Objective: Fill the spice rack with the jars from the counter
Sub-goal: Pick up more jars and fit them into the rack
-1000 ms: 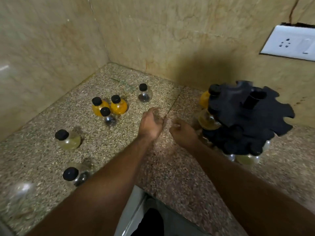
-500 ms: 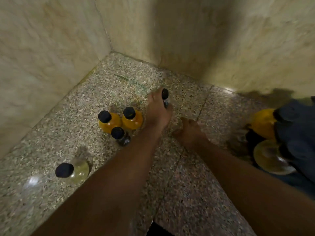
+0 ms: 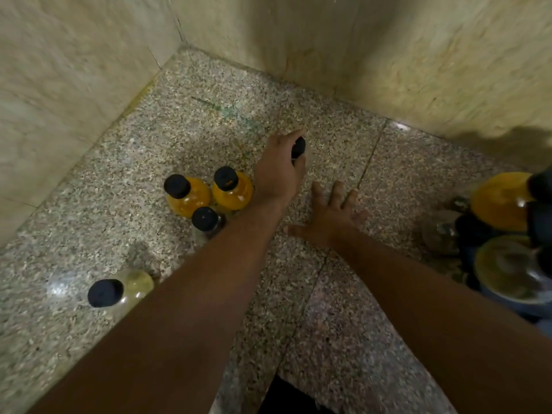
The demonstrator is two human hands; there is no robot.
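Note:
My left hand point(image 3: 279, 171) is wrapped around a small clear jar with a black cap point(image 3: 298, 146) near the counter's back corner; only the cap shows past my fingers. My right hand point(image 3: 330, 218) rests flat on the counter with fingers spread, holding nothing. Left of my left wrist stand two yellow-filled jars point(image 3: 186, 195) point(image 3: 233, 189) and a clear dark-capped jar point(image 3: 206, 221). A pale yellow jar point(image 3: 119, 289) stands nearer me on the left. The black spice rack point(image 3: 537, 222) at the right edge holds a yellow jar point(image 3: 498, 201) and a pale one point(image 3: 507, 270).
The speckled granite counter point(image 3: 328, 324) meets beige marble walls point(image 3: 59, 70) on the left and at the back, forming a corner. A dark gap point(image 3: 286, 398) shows at the counter's front edge below my arms.
My left hand reached to the far clear jar and closed around it. My right hand opened and spread flat on the counter. The view shifted left and closer, pushing the rack to the right edge.

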